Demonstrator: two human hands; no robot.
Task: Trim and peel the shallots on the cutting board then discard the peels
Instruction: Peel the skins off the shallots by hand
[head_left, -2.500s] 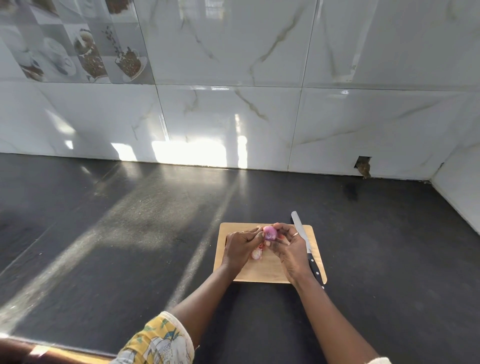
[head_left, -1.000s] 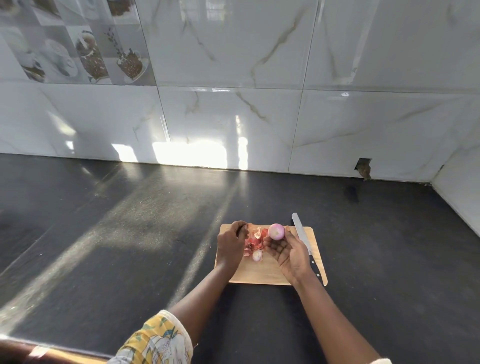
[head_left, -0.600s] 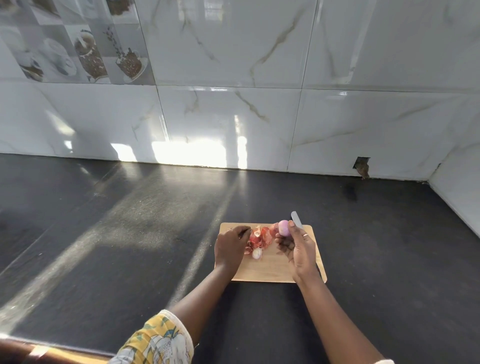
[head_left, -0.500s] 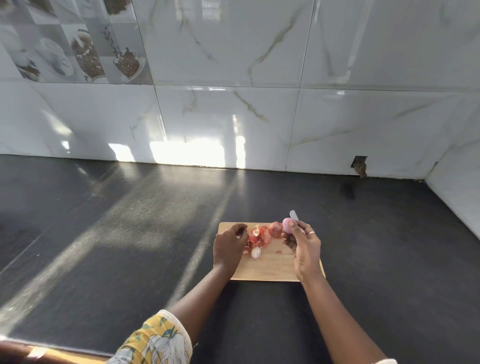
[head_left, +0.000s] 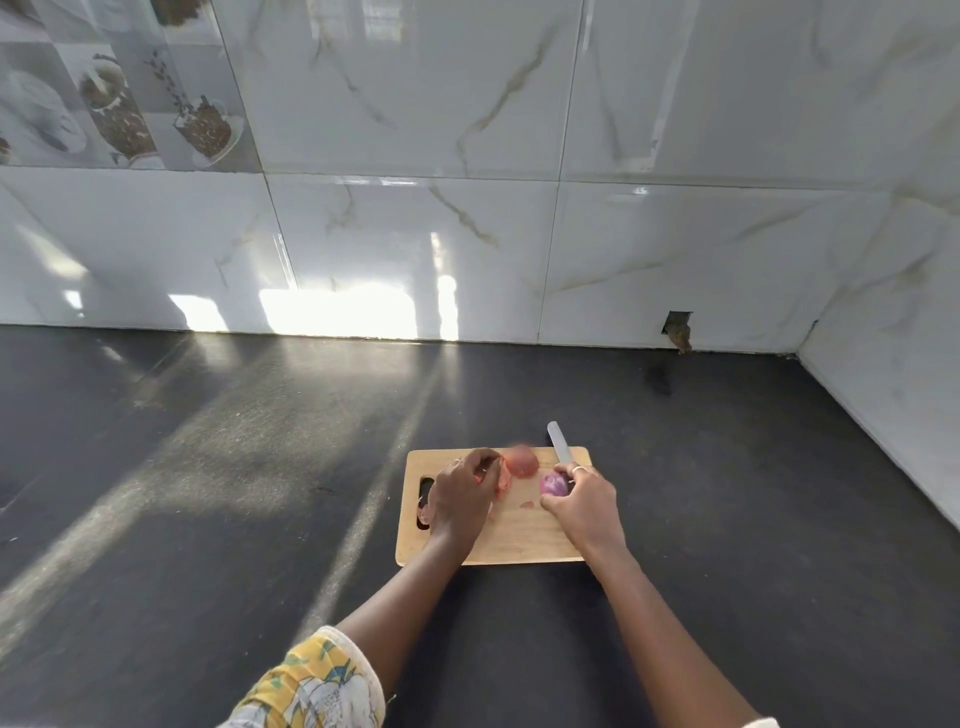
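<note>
So, peeled shallot (head_left: 554, 484) sits in R hand (head_left: 584, 506); L hand (head_left: 462, 501) grips peels (head_left: 503, 480).

The right hand (head_left: 582, 506) hides the steel knife (head_left: 558, 441) below its blade and part of the purple peeled shallot (head_left: 554, 484) it grips; the left hand (head_left: 462, 499) hides most of the reddish papery peels (head_left: 503, 480) it pinches.

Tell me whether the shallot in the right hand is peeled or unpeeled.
Peeled: the shallot in the right hand shows smooth purple flesh, no papery skin visible; peels lie on the cutting board.
</note>
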